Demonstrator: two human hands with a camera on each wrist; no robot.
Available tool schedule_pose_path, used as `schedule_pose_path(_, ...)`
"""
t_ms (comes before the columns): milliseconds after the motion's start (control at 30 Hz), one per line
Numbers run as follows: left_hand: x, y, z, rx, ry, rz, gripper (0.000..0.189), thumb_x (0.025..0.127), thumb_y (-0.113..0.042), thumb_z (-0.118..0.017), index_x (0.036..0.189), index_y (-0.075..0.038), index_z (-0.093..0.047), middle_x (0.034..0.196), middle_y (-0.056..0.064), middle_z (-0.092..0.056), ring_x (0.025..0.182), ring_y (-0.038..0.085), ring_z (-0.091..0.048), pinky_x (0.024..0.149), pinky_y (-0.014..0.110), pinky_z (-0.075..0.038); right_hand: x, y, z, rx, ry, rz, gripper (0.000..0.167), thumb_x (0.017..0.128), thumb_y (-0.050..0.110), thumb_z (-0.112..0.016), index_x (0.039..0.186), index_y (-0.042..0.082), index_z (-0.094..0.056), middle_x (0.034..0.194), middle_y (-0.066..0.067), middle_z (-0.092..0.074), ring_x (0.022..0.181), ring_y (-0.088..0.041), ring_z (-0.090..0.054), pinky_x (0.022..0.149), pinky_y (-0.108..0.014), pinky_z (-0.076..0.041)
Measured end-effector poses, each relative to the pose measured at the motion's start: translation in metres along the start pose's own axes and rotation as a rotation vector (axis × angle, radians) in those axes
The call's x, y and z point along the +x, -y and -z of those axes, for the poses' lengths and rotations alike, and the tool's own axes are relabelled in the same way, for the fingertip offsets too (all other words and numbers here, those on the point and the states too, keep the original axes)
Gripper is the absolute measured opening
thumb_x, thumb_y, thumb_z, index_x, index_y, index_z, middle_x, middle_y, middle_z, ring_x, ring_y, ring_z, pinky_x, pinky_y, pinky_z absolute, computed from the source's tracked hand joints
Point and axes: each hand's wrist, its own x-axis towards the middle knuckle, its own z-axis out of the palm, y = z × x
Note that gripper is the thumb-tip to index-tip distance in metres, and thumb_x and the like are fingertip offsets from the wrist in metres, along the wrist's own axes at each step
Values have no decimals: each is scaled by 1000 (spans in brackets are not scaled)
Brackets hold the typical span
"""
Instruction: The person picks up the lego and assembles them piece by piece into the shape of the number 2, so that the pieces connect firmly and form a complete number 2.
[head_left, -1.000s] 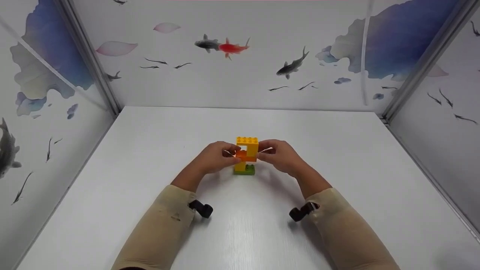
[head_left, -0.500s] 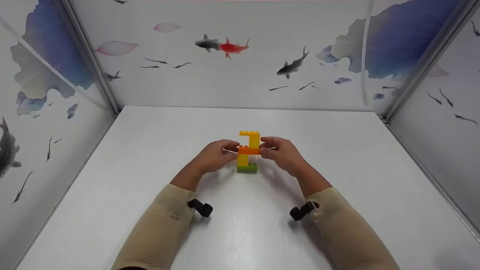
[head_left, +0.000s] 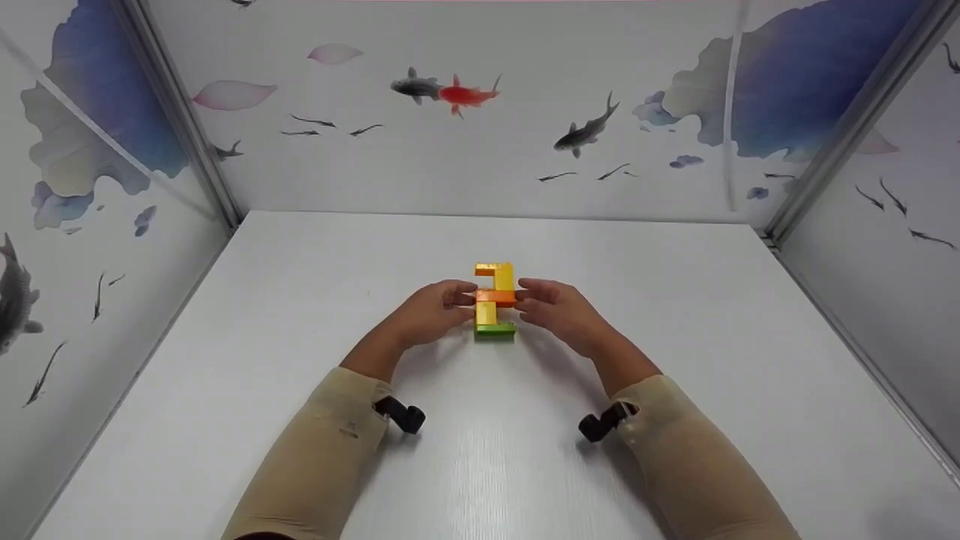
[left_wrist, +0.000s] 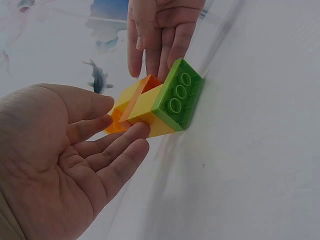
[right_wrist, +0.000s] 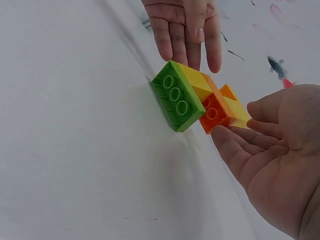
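Observation:
A small stack of toy building bricks lies tipped back on the white table, between my two hands. A green brick (head_left: 495, 330) forms its near end, with its hollow underside showing in both wrist views. Beyond it come a yellow brick (head_left: 486, 313), an orange brick (head_left: 495, 298) and an upper yellow part (head_left: 504, 279) with an overhang to the left. At the stack's left side is my left hand (head_left: 429, 315), fingers loosely extended; whether the tips touch it I cannot tell. My right hand (head_left: 564, 313) is on the other side, fingers relaxed, close to the orange brick.
The white table (head_left: 480, 450) reaches to a back wall (head_left: 480, 172) printed with fish and petals. Side walls stand left and right. A small black camera mount (head_left: 403, 415) sits on the left wrist, another mount (head_left: 606, 422) on the right.
The stack has tipped backwards, so its top studs have turned away and the green underside faces the body. Both hands, which held it a second ago, have loosened their fingers.

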Motion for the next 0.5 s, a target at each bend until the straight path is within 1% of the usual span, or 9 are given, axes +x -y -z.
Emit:
schedule_pose_path(67,-1,1,0,-24,15,7,51,106,-32,-66,156,-25,-54,153,3,-64,144,24,-59,122,49,-47,0,-2,-1,18,10,-5,56,110,25,-61,163,17,-45,160,-6,-56,144,-21,-61,119,-41,-51)
schedule_pose_path(133,-2,1,0,-36,31,26,53,106,-33,-66,157,-25,-53,154,4,-63,143,24,-60,122,49,-48,1,-4,-1,29,10,-27,55,110,27,-61,162,18,-46,160,-5,-57,143,-20,-61,119,-40,-51)
schedule_pose_path(300,-2,1,-2,-24,60,68,57,106,-36,-65,159,-25,-49,156,4,-61,141,23,-61,121,47,-49,3,-6,-1,41,8,-84,53,110,28,-62,160,19,-49,157,-3,-60,139,-17,-64,118,-38,-51)
schedule_pose_path(400,-1,2,-2,-20,61,78,58,106,-37,-65,160,-25,-49,157,4,-61,142,23,-61,121,47,-49,3,-6,0,71,6,-85,52,111,26,-60,160,15,-49,155,-5,-61,139,-19,-65,117,-38,-51)
schedule_pose_path(500,0,2,0,-14,49,69,57,107,-35,-64,160,-23,-49,158,3,-60,145,24,-59,123,48,-47,2,-4,3,69,-4,-58,52,112,25,-58,161,11,-48,156,-8,-61,141,-22,-63,119,-39,-50)
